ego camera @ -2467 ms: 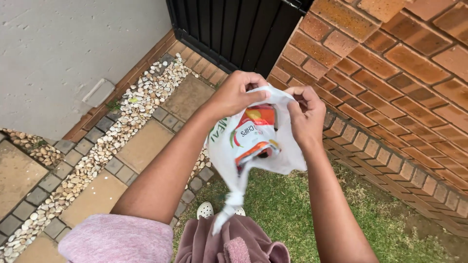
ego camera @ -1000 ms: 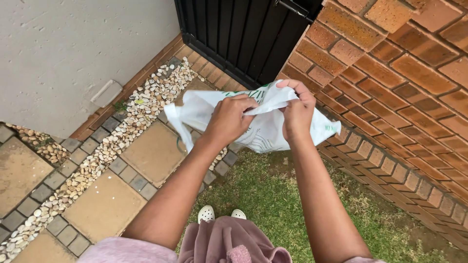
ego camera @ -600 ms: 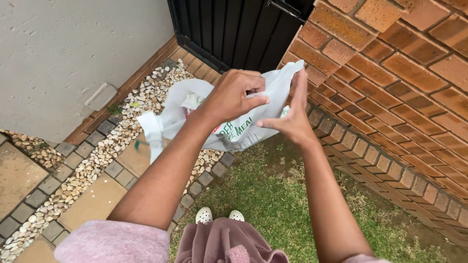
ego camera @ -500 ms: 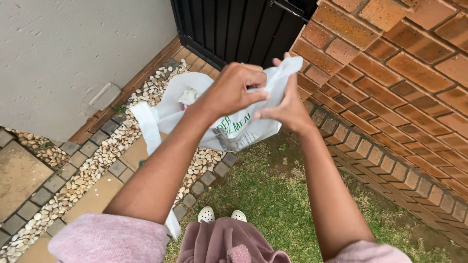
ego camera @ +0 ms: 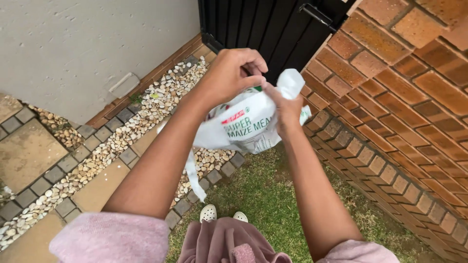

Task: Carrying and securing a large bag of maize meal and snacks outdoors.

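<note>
A big red brick wall (ego camera: pixel 404 97) stands beside the person. Next to the brick wall is a black gate (ego camera: pixel 263 29), and farther from it a grey wall (ego camera: pixel 87 48). At the foot of the brick wall is green grass (ego camera: pixel 263 195), with a strip of white pebbles (ego camera: pixel 122 141) well apart from it. A white plastic bag (ego camera: pixel 248 126) hangs near the brick wall, above the grass. The left hand (ego camera: pixel 234 75) is clenched on the bag's top. The right hand (ego camera: pixel 287 112) grips its side. Two white shoes (ego camera: pixel 222 214) stand on the grass.

Ground below the hands: grass (ego camera: pixel 273 199), paving slabs (ego camera: pixel 29 151), a pebble strip (ego camera: pixel 122 141), white shoes (ego camera: pixel 208 213) on grass
</note>
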